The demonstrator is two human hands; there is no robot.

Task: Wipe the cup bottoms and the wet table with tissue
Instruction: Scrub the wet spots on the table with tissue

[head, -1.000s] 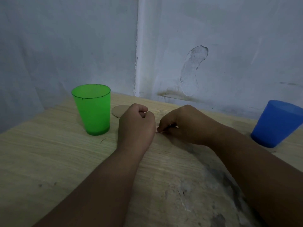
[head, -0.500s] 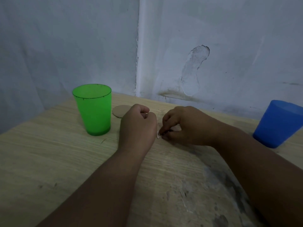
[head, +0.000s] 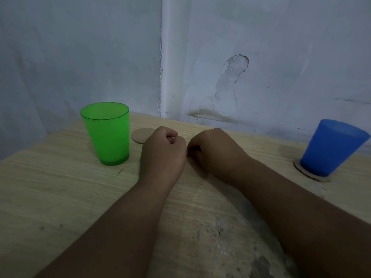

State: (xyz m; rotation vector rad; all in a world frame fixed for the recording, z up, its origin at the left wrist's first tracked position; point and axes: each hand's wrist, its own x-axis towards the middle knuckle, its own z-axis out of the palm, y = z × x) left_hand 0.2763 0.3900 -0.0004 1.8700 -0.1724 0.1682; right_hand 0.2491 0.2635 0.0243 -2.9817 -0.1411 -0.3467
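Observation:
A translucent green cup (head: pixel 107 135) stands upright at the left of the wooden table (head: pixel 60 187). At the far right a blue cup (head: pixel 329 147) stands on a round cardboard coaster (head: pixel 313 176). My left hand (head: pixel 162 155) rests as a closed fist on the table just right of the green cup. My right hand (head: pixel 216 155) lies beside it with its fingers curled toward the left fist, nearly touching it. The small whitish bit of tissue it pinched in the earlier frames is hidden between the hands.
A second round cardboard coaster (head: pixel 140 135) lies flat behind my left hand, next to the green cup. The table sits in a corner of grey walls (head: pixel 261 57). A worn, scuffed patch (head: pixel 230 237) marks the tabletop near me.
My right hand's fingers have curled in tighter against the left fist, and the white bit of tissue seen between the hands no longer shows. The cups have not moved.

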